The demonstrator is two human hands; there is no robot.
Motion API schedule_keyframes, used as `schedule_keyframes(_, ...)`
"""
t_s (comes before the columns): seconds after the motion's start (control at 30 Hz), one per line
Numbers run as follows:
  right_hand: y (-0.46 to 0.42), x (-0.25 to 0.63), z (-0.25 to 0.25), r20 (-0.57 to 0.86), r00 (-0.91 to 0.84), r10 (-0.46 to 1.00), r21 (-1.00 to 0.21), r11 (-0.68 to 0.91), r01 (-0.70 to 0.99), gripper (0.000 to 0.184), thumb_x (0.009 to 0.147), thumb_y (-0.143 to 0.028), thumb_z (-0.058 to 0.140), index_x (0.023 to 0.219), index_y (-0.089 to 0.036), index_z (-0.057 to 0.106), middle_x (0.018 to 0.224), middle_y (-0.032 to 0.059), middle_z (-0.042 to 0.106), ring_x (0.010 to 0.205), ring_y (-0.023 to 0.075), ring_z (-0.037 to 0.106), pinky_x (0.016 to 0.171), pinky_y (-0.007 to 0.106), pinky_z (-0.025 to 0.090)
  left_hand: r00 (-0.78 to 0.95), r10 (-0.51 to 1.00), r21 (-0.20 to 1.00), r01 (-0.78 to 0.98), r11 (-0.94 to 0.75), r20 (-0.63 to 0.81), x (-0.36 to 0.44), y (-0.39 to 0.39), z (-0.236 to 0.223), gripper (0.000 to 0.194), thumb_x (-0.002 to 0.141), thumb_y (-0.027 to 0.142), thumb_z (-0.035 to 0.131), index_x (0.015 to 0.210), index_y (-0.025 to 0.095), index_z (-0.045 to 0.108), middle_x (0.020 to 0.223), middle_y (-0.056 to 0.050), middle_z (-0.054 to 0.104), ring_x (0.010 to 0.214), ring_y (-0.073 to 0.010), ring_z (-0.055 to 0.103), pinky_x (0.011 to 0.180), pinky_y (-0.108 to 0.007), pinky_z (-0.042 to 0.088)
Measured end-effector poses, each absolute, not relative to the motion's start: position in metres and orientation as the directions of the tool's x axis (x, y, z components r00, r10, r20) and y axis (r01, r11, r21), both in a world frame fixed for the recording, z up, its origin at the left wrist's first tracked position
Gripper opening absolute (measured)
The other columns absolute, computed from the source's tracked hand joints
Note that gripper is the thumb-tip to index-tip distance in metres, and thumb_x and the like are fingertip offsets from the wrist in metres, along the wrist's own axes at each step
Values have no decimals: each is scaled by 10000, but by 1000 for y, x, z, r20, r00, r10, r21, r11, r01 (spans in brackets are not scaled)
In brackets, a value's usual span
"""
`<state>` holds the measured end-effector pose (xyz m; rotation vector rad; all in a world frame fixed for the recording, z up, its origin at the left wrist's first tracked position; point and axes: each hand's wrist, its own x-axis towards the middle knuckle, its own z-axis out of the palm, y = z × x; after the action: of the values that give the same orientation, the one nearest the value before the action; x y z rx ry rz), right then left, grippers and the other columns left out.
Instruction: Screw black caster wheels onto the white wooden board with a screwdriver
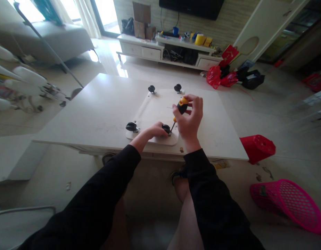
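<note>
A white plastic board [152,111] lies on the white table [105,104], with black caster wheels at its corners. My left hand [157,130] grips the near-right caster wheel [166,128]. In my right hand [189,116] is a yellow and black screwdriver [181,105], held tilted by its handle. Its shaft runs down to the base of that near-right caster, where the tip's exact seat is too small to make out. The near-left caster [131,126], far-left caster [151,89] and far-right caster [178,88] stand on the board untouched.
On the floor to the right are a red stool [258,147] and a pink mesh basket [288,205]. A white TV cabinet [150,52] bears boxes and small items at the back. Red and black bags [228,76] lie beside it. My knees are under the table's near edge.
</note>
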<state>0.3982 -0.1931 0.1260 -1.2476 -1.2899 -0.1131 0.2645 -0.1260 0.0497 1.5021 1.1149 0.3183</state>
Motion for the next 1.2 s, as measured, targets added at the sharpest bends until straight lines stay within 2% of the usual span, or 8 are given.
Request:
schedule_keyframes(0.1, -192, 398, 125, 753, 387, 533, -627, 401, 668, 277, 835, -211, 684, 1093, -296, 628, 1083, 24, 609, 939, 160, 619, 664, 292, 573, 506, 772, 880, 454, 142, -385, 265, -126, 50, 427, 489, 170, 881, 882, 162, 715, 786, -44, 719, 812, -230, 653, 709, -315, 506)
schedule_keyframes(0.3, -190, 404, 121, 756, 354, 551, -629, 462, 625, 442, 796, -87, 469, 1166, -293, 594, 1118, 18, 720, 940, 164, 671, 774, 353, 594, 498, 773, 859, 498, 117, -394, 265, -126, 50, 461, 496, 199, 887, 927, 162, 727, 810, -38, 723, 804, -216, 640, 684, -296, 484)
schedule_keyframes(0.53, -193, 399, 127, 782, 376, 496, -594, 414, 689, 244, 858, -263, 700, 1099, -295, 674, 1111, 30, 629, 958, 155, 652, 660, 286, 578, 484, 776, 843, 526, 110, -404, 266, -127, 54, 453, 517, 203, 881, 942, 158, 730, 853, -52, 735, 817, -221, 649, 703, -307, 497)
schedule_keyframes(0.63, -191, 400, 123, 770, 378, 514, -618, 455, 641, 353, 877, -189, 599, 1208, -309, 622, 1109, 18, 671, 974, 154, 683, 722, 308, 600, 482, 776, 840, 531, 111, -407, 266, -127, 55, 435, 522, 196, 870, 931, 153, 727, 852, -56, 736, 813, -220, 650, 701, -309, 499)
schedule_keyframes(0.73, -190, 402, 120, 771, 348, 533, -617, 491, 615, 383, 867, -122, 490, 1197, -298, 570, 1114, 12, 713, 1002, 161, 703, 812, 359, 606, 485, 773, 842, 526, 117, -410, 266, -128, 56, 431, 521, 188, 864, 928, 155, 726, 848, -53, 737, 821, -224, 654, 704, -311, 502)
schedule_keyframes(0.93, -191, 400, 124, 795, 333, 507, -573, 446, 688, 267, 868, -243, 704, 1114, -294, 612, 1109, 20, 601, 976, 157, 654, 715, 310, 608, 487, 773, 854, 504, 131, -405, 266, -128, 56, 435, 515, 161, 863, 929, 148, 728, 825, -57, 738, 858, -244, 665, 728, -320, 515)
schedule_keyframes(1.13, -189, 402, 121, 795, 323, 514, -582, 495, 645, 413, 880, -111, 526, 1238, -313, 570, 1169, 15, 686, 1070, 165, 692, 851, 366, 635, 478, 778, 849, 513, 128, -407, 266, -127, 55, 462, 510, 164, 861, 954, 150, 736, 831, -59, 741, 867, -252, 674, 734, -325, 521)
schedule_keyframes(1.2, -189, 402, 121, 792, 333, 511, -585, 482, 652, 354, 879, -142, 568, 1195, -301, 574, 1138, 14, 688, 1042, 166, 692, 830, 360, 631, 484, 777, 852, 508, 125, -402, 266, -127, 54, 455, 509, 169, 860, 947, 152, 736, 826, -57, 740, 856, -249, 672, 727, -322, 519)
